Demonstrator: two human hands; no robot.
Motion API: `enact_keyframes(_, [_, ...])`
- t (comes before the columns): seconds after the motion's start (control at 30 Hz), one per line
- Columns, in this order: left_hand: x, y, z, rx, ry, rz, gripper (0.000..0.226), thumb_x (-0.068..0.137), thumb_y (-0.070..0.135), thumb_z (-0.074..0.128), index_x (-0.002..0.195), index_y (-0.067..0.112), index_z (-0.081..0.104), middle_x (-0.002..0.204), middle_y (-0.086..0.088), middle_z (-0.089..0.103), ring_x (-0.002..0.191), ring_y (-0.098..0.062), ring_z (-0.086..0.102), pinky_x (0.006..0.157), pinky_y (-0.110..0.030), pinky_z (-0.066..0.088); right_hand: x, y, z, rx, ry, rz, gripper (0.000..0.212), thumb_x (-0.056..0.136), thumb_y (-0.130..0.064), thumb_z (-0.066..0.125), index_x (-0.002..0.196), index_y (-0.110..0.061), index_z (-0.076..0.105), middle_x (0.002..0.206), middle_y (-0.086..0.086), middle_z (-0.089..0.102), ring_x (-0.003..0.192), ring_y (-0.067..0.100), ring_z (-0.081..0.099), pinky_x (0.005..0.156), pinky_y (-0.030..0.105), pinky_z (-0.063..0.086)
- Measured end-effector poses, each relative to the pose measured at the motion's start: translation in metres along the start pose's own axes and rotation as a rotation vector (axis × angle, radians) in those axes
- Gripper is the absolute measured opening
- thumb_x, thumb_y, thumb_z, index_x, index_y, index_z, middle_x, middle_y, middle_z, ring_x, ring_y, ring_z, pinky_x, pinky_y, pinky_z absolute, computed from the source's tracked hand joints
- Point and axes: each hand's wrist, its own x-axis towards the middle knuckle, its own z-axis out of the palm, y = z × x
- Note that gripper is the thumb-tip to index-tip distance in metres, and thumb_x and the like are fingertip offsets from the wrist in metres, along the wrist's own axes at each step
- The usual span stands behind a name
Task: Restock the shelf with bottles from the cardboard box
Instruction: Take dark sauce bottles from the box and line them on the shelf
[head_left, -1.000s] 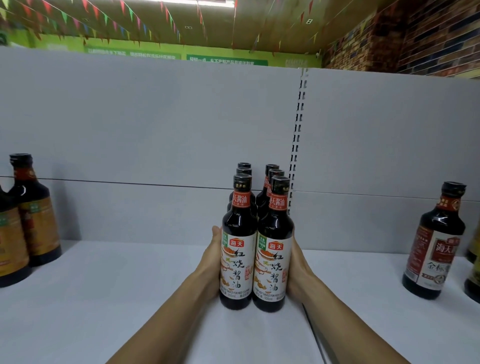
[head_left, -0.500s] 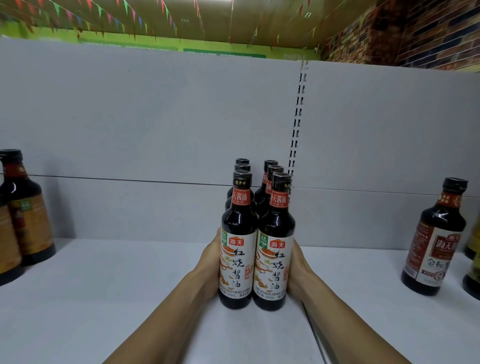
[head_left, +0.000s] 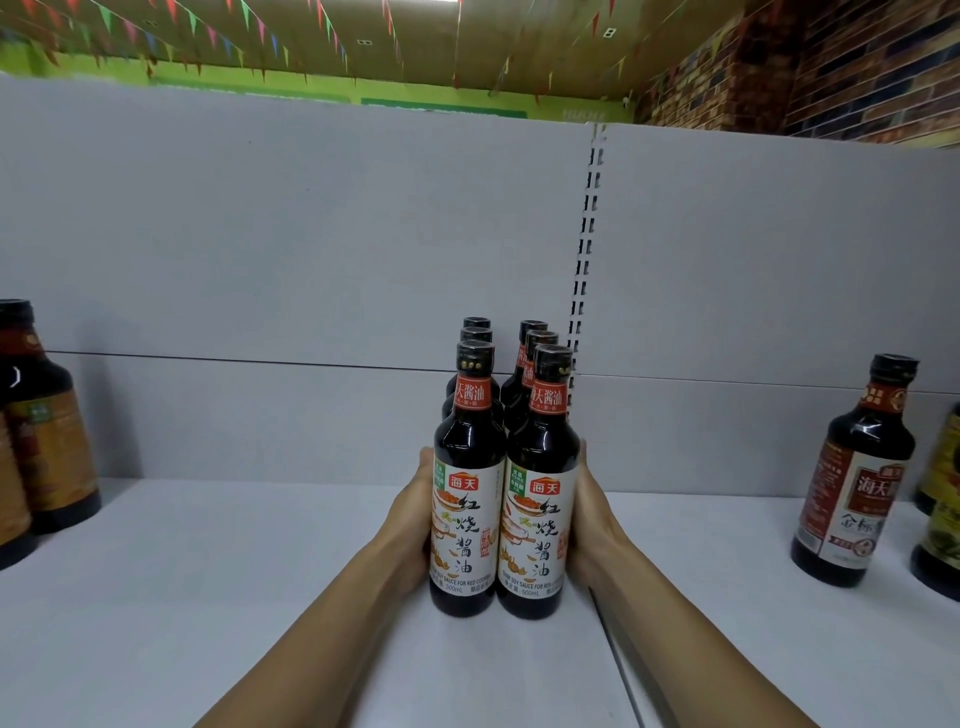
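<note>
Shelf bears 6 bottles between left hand, right hand.

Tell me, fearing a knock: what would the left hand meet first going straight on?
Probably the grey back panel; the left hand points along the bottles, depth unclear.
</note>
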Motion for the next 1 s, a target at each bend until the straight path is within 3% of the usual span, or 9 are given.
enact_keyframes(0.2, [-0.004,0.010,-0.006,0.059,0.036,0.057,0.069,0.101,0.071,0.023,0.136,0.029,0.065,0.126,-0.005,0.074,0.124,-0.028,0.066,0.115,-0.054,0.043,-0.007,-0.007,0.002,-0.037,0.009,0.011,0.076,0.096,-0.076,0.026,0.128,-0.021,0.067,0.119,0.011,0.074,0.116,0.029,0.069,0.110,0.054,0.044])
enact_keyframes(0.33, [-0.020,0.020,-0.005,0.149,0.018,0.167,0.060,0.104,0.065,0.022,0.150,0.037,0.048,0.152,0.002,0.055,0.144,-0.022,0.047,0.122,-0.044,0.031,-0.018,-0.015,0.006,-0.086,0.010,-0.028,0.072,0.096,-0.075,0.030,0.129,-0.023,0.067,0.121,0.009,0.074,0.118,0.028,0.068,0.111,0.055,0.044])
enact_keyframes(0.43, [-0.034,0.026,-0.003,0.176,0.009,0.246,0.061,0.106,0.060,0.024,0.159,0.032,0.035,0.161,0.004,0.042,0.149,-0.017,0.037,0.125,-0.045,0.027,-0.024,-0.021,0.005,-0.128,0.000,-0.108,0.067,0.093,-0.077,0.030,0.131,-0.035,0.065,0.126,-0.002,0.072,0.123,0.020,0.064,0.114,0.052,0.040])
enact_keyframes(0.53, [-0.051,0.031,-0.006,0.192,0.032,0.312,0.062,0.103,0.062,0.030,0.158,0.033,0.034,0.163,0.006,0.039,0.150,-0.017,0.036,0.126,-0.048,0.026,-0.046,-0.036,0.009,-0.206,0.034,-0.245,0.051,0.101,-0.064,0.026,0.127,-0.041,0.063,0.129,-0.018,0.066,0.122,0.003,0.058,0.114,0.040,0.037])
enact_keyframes(0.67, [-0.071,0.039,-0.013,0.247,0.037,0.393,0.060,0.101,0.064,0.033,0.157,0.041,0.033,0.163,0.009,0.038,0.150,-0.015,0.035,0.125,-0.048,0.028,-0.077,-0.050,0.017,-0.247,0.080,-0.414,0.070,0.094,-0.069,0.034,0.153,-0.032,0.041,0.156,-0.014,0.043,0.142,0.006,0.040,0.120,0.039,0.029])
enact_keyframes(0.73, [-0.082,0.043,-0.017,0.261,0.026,0.429,0.059,0.101,0.063,0.035,0.157,0.043,0.034,0.163,0.012,0.037,0.150,-0.010,0.035,0.125,-0.046,0.029,-0.092,-0.053,0.024,-0.296,0.099,-0.506,0.059,0.101,-0.058,0.038,0.155,-0.034,0.037,0.156,-0.020,0.040,0.137,-0.004,0.040,0.112,0.026,0.033])
enact_keyframes(0.83, [-0.103,0.046,-0.026,0.301,0.017,0.476,0.058,0.101,0.063,0.039,0.156,0.046,0.033,0.163,0.015,0.036,0.150,-0.006,0.034,0.125,-0.046,0.029,-0.116,-0.057,0.040,-0.377,0.093,-0.623,0.051,0.104,-0.044,0.048,0.153,-0.035,0.039,0.144,-0.030,0.046,0.115,-0.025,0.046,0.090,0.006,0.039])
enact_keyframes(0.9, [-0.118,0.048,-0.033,0.316,0.028,0.497,0.057,0.101,0.062,0.042,0.155,0.046,0.034,0.162,0.014,0.038,0.148,-0.006,0.036,0.124,-0.046,0.031,-0.130,-0.057,0.052,-0.432,0.094,-0.694,0.054,0.101,-0.042,0.056,0.152,-0.037,0.040,0.145,-0.030,0.047,0.124,-0.020,0.046,0.102,0.015,0.044])
enact_keyframes(1.0, [-0.145,0.050,-0.046,0.335,0.047,0.526,0.057,0.101,0.058,0.045,0.155,0.045,0.036,0.160,0.014,0.041,0.145,-0.005,0.040,0.122,-0.045,0.035,-0.151,-0.053,0.074,-0.509,0.142,-0.739,0.061,0.097,-0.041,0.060,0.154,-0.036,0.037,0.156,-0.023,0.038,0.143,-0.006,0.035,0.119,0.035,0.036])
